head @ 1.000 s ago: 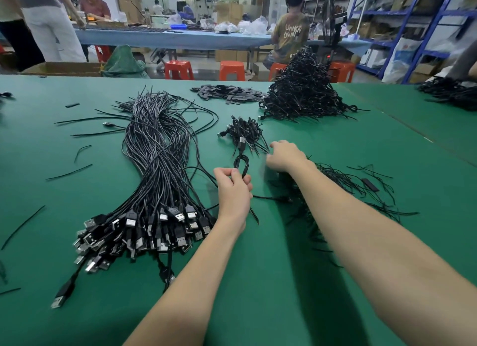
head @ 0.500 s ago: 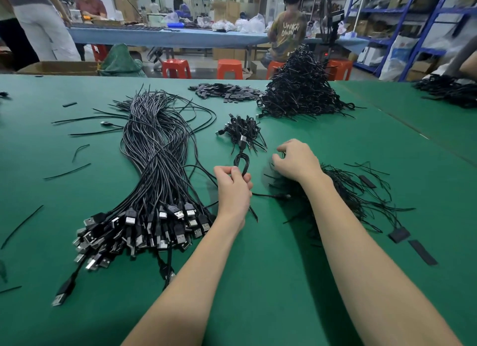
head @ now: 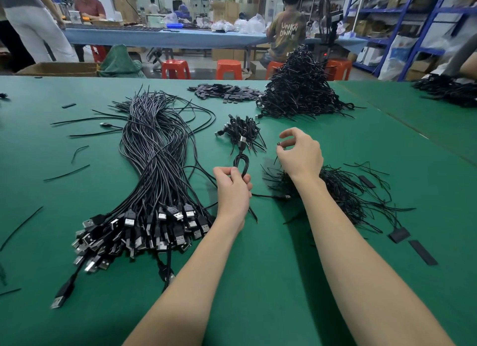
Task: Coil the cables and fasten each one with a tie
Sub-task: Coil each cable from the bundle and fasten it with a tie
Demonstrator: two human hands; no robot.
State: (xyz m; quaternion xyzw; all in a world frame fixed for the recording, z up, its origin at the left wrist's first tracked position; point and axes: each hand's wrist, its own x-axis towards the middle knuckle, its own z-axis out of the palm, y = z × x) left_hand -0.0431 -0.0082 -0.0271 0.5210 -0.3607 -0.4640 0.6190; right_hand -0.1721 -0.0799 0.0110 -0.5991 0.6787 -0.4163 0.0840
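Green table (head: 284, 281), orange stools (head: 228, 69), blue shelving (head: 418, 33), cardboard box (head: 59, 69)

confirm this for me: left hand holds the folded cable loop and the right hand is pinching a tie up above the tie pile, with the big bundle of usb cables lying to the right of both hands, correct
Not quite. The head view shows the big bundle of USB cables lying to the left of both hands, not the right. The rest holds: the left hand holds the folded cable loop, and the right hand pinches a tie above the tie pile.

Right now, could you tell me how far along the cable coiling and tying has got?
Done: a tall heap of coiled cables and a small cluster beyond the hands. In hand: the left hand grips a folded cable; the right hand pinches a tie above the tie pile. Left: the big bundle of loose USB cables.
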